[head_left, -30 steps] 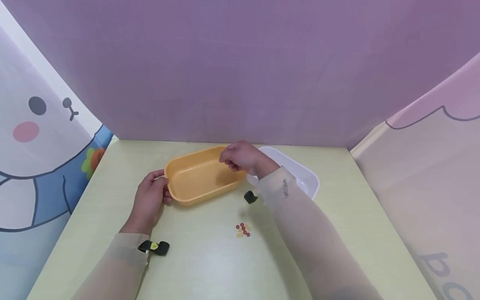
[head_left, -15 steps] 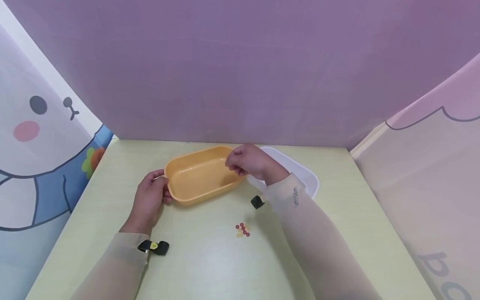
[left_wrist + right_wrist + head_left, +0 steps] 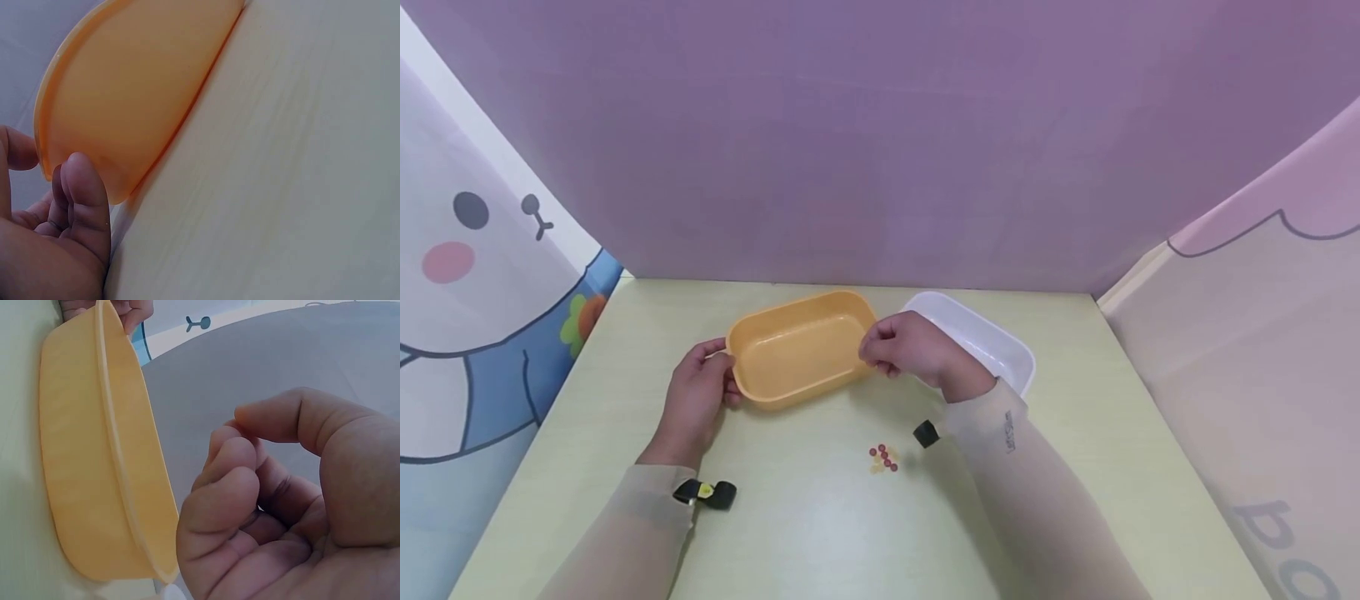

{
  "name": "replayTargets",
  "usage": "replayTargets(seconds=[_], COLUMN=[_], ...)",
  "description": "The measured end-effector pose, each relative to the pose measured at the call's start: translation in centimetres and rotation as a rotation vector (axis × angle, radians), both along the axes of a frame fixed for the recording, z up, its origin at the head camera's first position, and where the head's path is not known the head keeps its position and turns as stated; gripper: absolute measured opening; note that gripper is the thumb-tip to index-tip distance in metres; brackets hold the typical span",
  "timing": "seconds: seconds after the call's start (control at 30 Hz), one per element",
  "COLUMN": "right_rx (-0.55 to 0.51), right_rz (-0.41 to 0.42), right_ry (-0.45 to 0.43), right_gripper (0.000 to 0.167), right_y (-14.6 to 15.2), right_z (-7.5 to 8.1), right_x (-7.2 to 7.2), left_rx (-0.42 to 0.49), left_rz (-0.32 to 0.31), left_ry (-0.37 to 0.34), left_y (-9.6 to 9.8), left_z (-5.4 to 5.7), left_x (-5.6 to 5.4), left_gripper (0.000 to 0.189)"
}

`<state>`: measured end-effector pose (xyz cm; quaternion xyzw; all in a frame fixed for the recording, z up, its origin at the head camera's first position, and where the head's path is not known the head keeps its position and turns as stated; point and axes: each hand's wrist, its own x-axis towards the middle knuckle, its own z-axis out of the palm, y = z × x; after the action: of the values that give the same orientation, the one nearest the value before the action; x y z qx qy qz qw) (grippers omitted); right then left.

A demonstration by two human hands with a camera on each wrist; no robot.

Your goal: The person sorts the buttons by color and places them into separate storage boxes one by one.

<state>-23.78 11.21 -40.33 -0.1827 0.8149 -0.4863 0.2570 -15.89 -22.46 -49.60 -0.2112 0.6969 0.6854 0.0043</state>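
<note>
My left hand (image 3: 694, 400) holds the left end of a yellow-orange plastic tray (image 3: 797, 354). In the left wrist view, a finger (image 3: 87, 194) lies against the tray's outer wall (image 3: 131, 94), while another digit touches its rim. My right hand (image 3: 917, 350) hovers at the tray's right end, fingers curled and thumb tip meeting the index fingertip. Nothing shows between those tips in the right wrist view, where the thumb (image 3: 275, 415) is plain. Small red and pale yellow round pieces (image 3: 884, 456) lie in a cluster on the table, nearer me than the tray.
A white tray (image 3: 1003, 346) sits to the right, partly hidden behind my right hand and wrist. Both trays stand toward the back of the pale table (image 3: 805, 517). A purple cloth wall (image 3: 865, 150) rises behind, with printed cloth panels at the left and right.
My right hand has drawn back from over the yellow-orange tray, moving right and toward me, uncovering its right end. The left hand and the tray have stayed in place.
</note>
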Motion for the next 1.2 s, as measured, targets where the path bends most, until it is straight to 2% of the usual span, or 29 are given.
replayTargets(seconds=[0.23, 0.53, 0.77, 1.07, 1.2], right_rx=[0.075, 0.089, 0.148, 0.216, 0.256], right_rz=[0.031, 0.062, 0.088, 0.095, 0.092], right_ry=[0.084, 0.089, 0.108, 0.114, 0.145], right_gripper=[0.019, 0.016, 0.012, 0.008, 0.009], right_y=[1.3, 2.4, 2.6, 3.2, 3.5], right_z=[-0.4, -1.8, -2.6, -3.5, -4.5], right_x=[1.1, 3.0, 4.2, 5.0, 5.3], left_rx=[0.008, 0.013, 0.02, 0.003, -0.001], left_rz=[-0.001, -0.001, 0.005, 0.005, 0.005], left_ry=[0.009, 0.014, 0.026, 0.028, 0.026], left_y=[-0.1, -0.1, 0.1, 0.1, 0.1], left_z=[-0.1, -0.3, -0.2, -0.1, -0.1], left_x=[0.0, 0.0, 0.0, 0.0, 0.0], left_gripper=[0.05, 0.051, 0.05, 0.05, 0.049])
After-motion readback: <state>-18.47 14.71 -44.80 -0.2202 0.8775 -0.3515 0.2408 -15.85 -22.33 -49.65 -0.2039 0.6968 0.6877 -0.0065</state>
